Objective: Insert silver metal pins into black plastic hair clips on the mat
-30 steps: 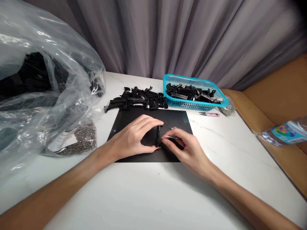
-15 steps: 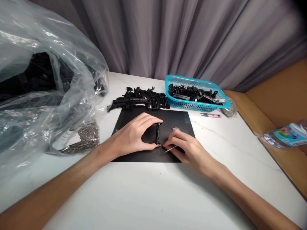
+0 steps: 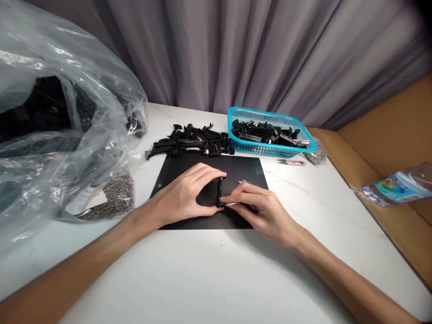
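Observation:
A slim black plastic part (image 3: 219, 191) is held upright between the thumb and fingers of my left hand (image 3: 189, 191), over a black mat (image 3: 209, 222). My right hand (image 3: 261, 204) grips a thin metal rod-like tool (image 3: 232, 204), its tip at the lower end of the black part. The right fingertips touch or nearly touch the part; I cannot tell which. Just beyond the right hand, a small heap of tiny metal pieces (image 3: 243, 182) lies on the mat, partly hidden by the fingers.
Behind the mat lies a pile of black plastic parts (image 3: 192, 141). A blue basket (image 3: 270, 149) of similar parts stands beside it, near pink-handled snips (image 3: 293, 163). Clear plastic bags (image 3: 101, 85) and a bag of metal pins (image 3: 116, 198) occupy the left. A bottle (image 3: 398, 186) rests at right.
My right hand has brought the metal tool leftward from beside the black part to its lower end. The left hand still holds the part. The whole view has shifted slightly.

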